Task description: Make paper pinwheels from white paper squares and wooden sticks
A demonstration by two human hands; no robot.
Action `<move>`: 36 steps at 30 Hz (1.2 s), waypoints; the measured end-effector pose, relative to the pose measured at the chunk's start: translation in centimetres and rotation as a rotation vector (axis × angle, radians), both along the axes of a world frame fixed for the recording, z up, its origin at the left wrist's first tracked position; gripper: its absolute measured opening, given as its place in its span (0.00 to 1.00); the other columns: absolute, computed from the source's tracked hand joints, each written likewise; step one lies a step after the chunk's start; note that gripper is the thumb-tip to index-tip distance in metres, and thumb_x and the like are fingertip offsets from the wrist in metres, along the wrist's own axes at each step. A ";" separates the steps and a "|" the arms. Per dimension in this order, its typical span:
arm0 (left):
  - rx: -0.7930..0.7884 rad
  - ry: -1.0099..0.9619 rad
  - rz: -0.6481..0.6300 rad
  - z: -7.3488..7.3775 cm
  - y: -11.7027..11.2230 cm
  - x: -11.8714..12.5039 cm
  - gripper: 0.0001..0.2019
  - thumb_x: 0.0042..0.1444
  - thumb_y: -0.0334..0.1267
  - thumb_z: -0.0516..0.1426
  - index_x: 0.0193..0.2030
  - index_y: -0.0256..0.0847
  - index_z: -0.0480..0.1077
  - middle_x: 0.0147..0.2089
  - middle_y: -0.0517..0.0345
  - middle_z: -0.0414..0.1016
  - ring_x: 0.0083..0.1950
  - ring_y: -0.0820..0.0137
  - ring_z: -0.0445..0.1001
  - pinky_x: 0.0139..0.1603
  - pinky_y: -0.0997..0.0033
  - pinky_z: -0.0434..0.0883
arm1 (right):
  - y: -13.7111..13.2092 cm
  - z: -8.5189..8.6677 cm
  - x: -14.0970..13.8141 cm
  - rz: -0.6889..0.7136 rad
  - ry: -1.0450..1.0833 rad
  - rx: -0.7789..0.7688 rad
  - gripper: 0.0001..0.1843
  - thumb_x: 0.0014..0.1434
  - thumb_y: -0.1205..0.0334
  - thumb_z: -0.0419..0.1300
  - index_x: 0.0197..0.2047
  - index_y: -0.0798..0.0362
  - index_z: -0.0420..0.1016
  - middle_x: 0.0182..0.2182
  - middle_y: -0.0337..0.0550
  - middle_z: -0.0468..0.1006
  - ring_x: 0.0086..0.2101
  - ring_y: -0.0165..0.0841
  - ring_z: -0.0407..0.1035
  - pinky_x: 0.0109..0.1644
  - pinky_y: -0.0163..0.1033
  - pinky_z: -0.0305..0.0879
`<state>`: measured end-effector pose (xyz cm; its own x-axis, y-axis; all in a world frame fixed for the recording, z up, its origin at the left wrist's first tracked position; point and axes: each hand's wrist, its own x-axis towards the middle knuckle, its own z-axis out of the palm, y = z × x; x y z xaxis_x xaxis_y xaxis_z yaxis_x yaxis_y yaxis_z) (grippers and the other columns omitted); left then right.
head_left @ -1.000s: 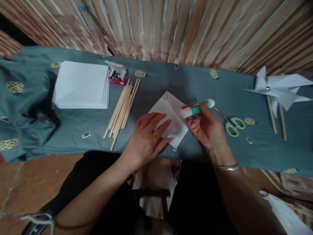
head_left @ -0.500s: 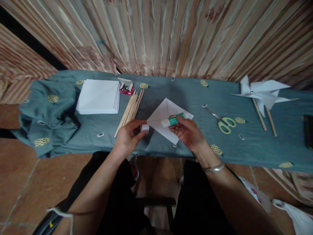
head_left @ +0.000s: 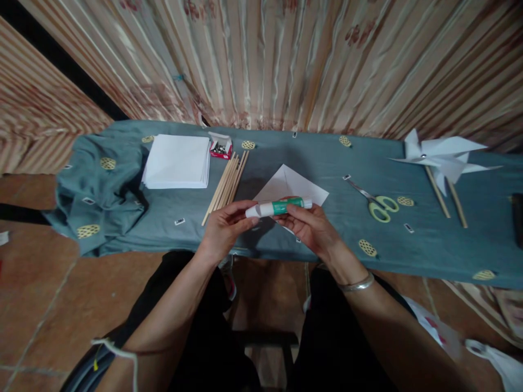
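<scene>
Over the near half of the counter (head_left: pixel 433 247), around the middle of its length, the glue stick (head_left: pixel 281 207) was held crosswise above the sheet (head_left: pixel 288 182). Left grip (head_left: pixel 220 231): closed, thumb and fingers pinching the white left end. Right grip (head_left: pixel 312 228): closed around the green body. Whether the cap was fully seated could not be told. The sheet lay with one corner toward the far edge, its near part mostly hidden by the stick and the right grip.

Left of the sheet, the rods (head_left: pixel 224 185) lay bunched, near ends just beside the left grip. By the far edge stood the box (head_left: pixel 221 148), lid raised, metal pieces inside. Next to it, further left, was the paper stack (head_left: pixel 177 160); the cloth (head_left: pixel 104 188) was rumpled at the counter's left end. Right of the sheet lay the scissors (head_left: pixel 378 207), and toward the far right corner, the pinwheels (head_left: pixel 443 155).
</scene>
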<state>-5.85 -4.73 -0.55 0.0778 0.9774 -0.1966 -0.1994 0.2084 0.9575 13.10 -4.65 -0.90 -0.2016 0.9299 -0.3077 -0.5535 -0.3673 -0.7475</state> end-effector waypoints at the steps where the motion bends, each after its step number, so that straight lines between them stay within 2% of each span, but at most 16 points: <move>1: 0.003 0.006 0.000 0.0 0.0 -0.1 0.19 0.36 0.37 0.73 0.38 0.39 0.81 0.35 0.57 0.82 0.35 0.71 0.77 0.40 0.72 0.76 | 0.0 0.0 0.0 0.008 -0.014 0.011 0.16 0.41 0.57 0.77 0.33 0.51 0.81 0.29 0.36 0.84 0.30 0.28 0.78 0.38 0.32 0.76; 7: 0.034 0.106 -0.011 0.3 -0.2 -0.5 0.20 0.37 0.39 0.73 0.40 0.37 0.81 0.37 0.54 0.84 0.36 0.69 0.78 0.39 0.71 0.77 | 0.2 -0.2 -0.3 0.038 -0.123 0.047 0.17 0.41 0.56 0.77 0.34 0.51 0.81 0.30 0.37 0.84 0.30 0.28 0.78 0.37 0.33 0.76; 14: 0.072 0.213 -0.013 0.2 -0.5 -0.8 0.23 0.40 0.44 0.72 0.43 0.36 0.81 0.41 0.49 0.84 0.37 0.64 0.80 0.41 0.66 0.78 | 0.2 -0.5 -0.5 0.031 -0.149 0.022 0.17 0.40 0.54 0.77 0.32 0.53 0.81 0.29 0.38 0.83 0.29 0.29 0.78 0.33 0.33 0.75; 18: 0.131 0.245 -0.025 0.1 -0.8 -0.9 0.20 0.42 0.43 0.71 0.43 0.37 0.81 0.44 0.50 0.84 0.41 0.63 0.81 0.44 0.67 0.78 | 0.2 -0.7 -0.8 0.051 -0.177 0.007 0.18 0.39 0.53 0.77 0.31 0.53 0.81 0.29 0.40 0.83 0.29 0.31 0.78 0.31 0.33 0.74; 25: 0.118 0.277 -0.036 -0.1 -0.8 -1.0 0.20 0.42 0.46 0.70 0.42 0.37 0.82 0.43 0.49 0.84 0.39 0.63 0.81 0.41 0.69 0.77 | -0.2 -0.8 -2.0 0.096 -0.251 0.056 0.20 0.41 0.48 0.75 0.33 0.53 0.81 0.29 0.41 0.83 0.29 0.30 0.77 0.30 0.34 0.72; 28: 0.091 0.292 0.044 0.3 -0.2 -2.4 0.22 0.38 0.47 0.71 0.40 0.36 0.82 0.36 0.51 0.83 0.34 0.65 0.79 0.37 0.69 0.76 | -0.2 -0.4 -0.6 0.086 -0.413 0.123 0.21 0.42 0.49 0.74 0.37 0.52 0.80 0.31 0.42 0.83 0.28 0.31 0.76 0.29 0.34 0.71; 31: 0.093 0.336 0.257 0.5 0.7 -4.9 0.20 0.37 0.43 0.71 0.39 0.37 0.81 0.30 0.57 0.81 0.30 0.71 0.76 0.33 0.73 0.74 | -0.3 -0.1 1.8 -0.002 -0.583 0.178 0.21 0.46 0.49 0.72 0.39 0.52 0.79 0.32 0.43 0.83 0.28 0.31 0.76 0.30 0.36 0.71; 33: 0.116 0.382 0.362 0.1 1.3 -6.8 0.19 0.35 0.40 0.72 0.37 0.37 0.81 0.30 0.59 0.81 0.30 0.72 0.75 0.34 0.74 0.73 | -0.4 -0.2 3.3 -0.038 -0.664 0.223 0.19 0.48 0.48 0.71 0.39 0.52 0.79 0.32 0.43 0.83 0.29 0.31 0.75 0.32 0.37 0.72; 36: 0.129 0.473 0.462 -1.3 2.1 -9.1 0.16 0.34 0.39 0.71 0.34 0.38 0.80 0.31 0.58 0.81 0.32 0.70 0.75 0.36 0.72 0.73 | -0.9 -0.6 5.2 -0.073 -0.803 0.288 0.17 0.51 0.49 0.69 0.40 0.51 0.79 0.34 0.44 0.83 0.31 0.34 0.76 0.38 0.41 0.74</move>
